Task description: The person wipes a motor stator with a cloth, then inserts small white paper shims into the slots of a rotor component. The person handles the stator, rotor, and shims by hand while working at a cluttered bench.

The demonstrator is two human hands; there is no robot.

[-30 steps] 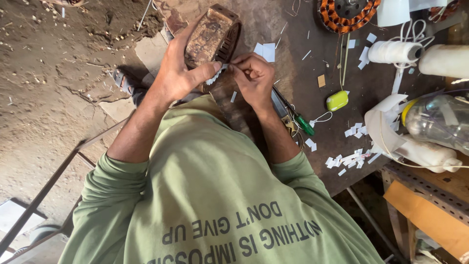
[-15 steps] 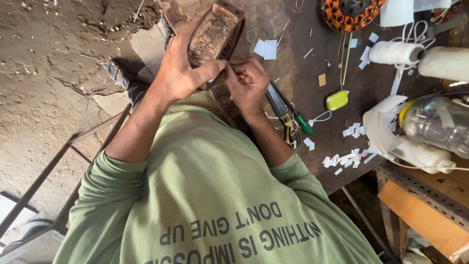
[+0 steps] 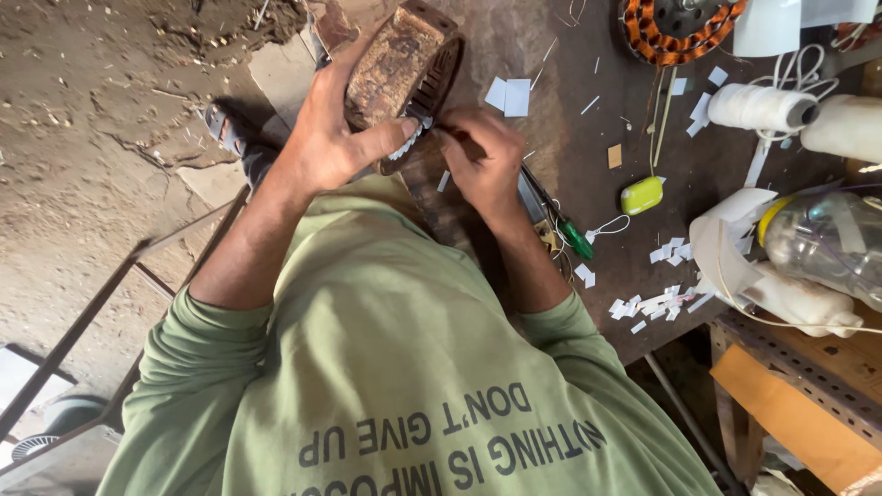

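My left hand (image 3: 335, 138) grips a rusty, ring-shaped motor stator (image 3: 400, 60) and holds it tilted over the near edge of the dark workbench (image 3: 551, 55), thumb across its lower rim. Small white paper slips (image 3: 410, 142) stick out of the slots beside that thumb. My right hand (image 3: 482, 161) is curled against the same rim, its fingertips pinched together at a slot where a paper slip sits. The fingers hide most of that slip.
On the bench lie a green-handled screwdriver (image 3: 571, 237), a yellow-green lump (image 3: 641, 195), white paper scraps (image 3: 657, 303), two white thread spools (image 3: 761, 107), an orange-wound coil (image 3: 675, 28) and a plastic bottle (image 3: 827, 239). Dirt floor and a metal frame (image 3: 110, 303) are on the left.
Both hands stay on the stator. My right fingers have shifted slightly along the rim, and the view has drifted a little.
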